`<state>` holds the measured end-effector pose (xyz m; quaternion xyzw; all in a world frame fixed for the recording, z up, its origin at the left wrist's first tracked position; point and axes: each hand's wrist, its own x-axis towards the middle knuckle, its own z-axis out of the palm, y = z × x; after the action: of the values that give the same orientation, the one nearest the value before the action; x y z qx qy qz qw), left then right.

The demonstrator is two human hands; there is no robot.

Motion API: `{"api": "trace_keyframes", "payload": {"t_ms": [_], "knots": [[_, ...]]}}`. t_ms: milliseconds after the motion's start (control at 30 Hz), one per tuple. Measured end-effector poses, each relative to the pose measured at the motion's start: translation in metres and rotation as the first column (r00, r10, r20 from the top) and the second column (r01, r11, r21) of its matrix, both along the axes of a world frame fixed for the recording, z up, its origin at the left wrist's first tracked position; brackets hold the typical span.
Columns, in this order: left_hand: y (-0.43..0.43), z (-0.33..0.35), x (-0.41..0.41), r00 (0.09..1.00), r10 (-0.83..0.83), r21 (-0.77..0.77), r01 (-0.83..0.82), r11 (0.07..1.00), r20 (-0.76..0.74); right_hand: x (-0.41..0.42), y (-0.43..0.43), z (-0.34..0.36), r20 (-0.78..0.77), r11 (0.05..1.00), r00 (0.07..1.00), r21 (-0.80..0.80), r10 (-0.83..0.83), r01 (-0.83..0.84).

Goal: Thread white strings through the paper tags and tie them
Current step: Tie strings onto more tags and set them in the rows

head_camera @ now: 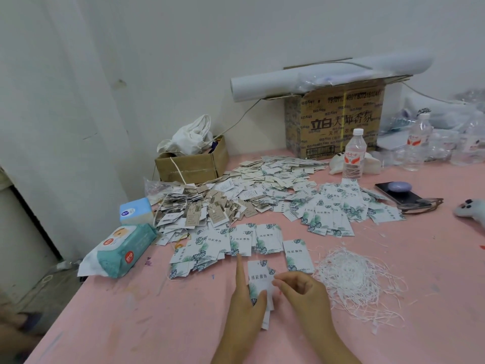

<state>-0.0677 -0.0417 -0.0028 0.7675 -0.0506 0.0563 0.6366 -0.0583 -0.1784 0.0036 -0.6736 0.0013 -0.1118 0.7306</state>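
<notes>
My left hand [245, 308] holds a small stack of white paper tags [258, 278] with green leaf print, thumb across the front and index finger stretched up along the left edge. My right hand [301, 290] hovers at the stack's right edge with its fingers curled at the tag; whether it pinches a string is too small to tell. A loose heap of white strings [351, 279] lies on the pink table to the right. More leaf tags are spread in a row [236, 245] just beyond my hands, with one single tag [298, 254] beside them.
Large piles of tags [328, 208] and strung tags [199, 208] cover the table's middle. Wet-wipe packs [123, 250] lie left, a water bottle [354, 155] and phone [401, 194] right, cardboard boxes [338, 122] at the back. The table's left edge [78, 292] drops to the floor.
</notes>
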Motion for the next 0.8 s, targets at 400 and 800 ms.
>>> {"api": "trace_keyframes", "payload": {"t_ms": [400, 800], "knots": [[0.0002, 0.0028, -0.0011, 0.993, -0.113, -0.053, 0.114, 0.992, 0.016, -0.0061, 0.0018, 0.0045, 0.149, 0.981, 0.979, -0.115, -0.136, 0.154], [0.0021, 0.0043, 0.0005, 0.992, -0.123, -0.151, 0.117, 0.982, -0.033, -0.008, 0.0083, 0.0004, 0.308, 0.858, 0.951, -0.495, 0.023, 0.139]]}}
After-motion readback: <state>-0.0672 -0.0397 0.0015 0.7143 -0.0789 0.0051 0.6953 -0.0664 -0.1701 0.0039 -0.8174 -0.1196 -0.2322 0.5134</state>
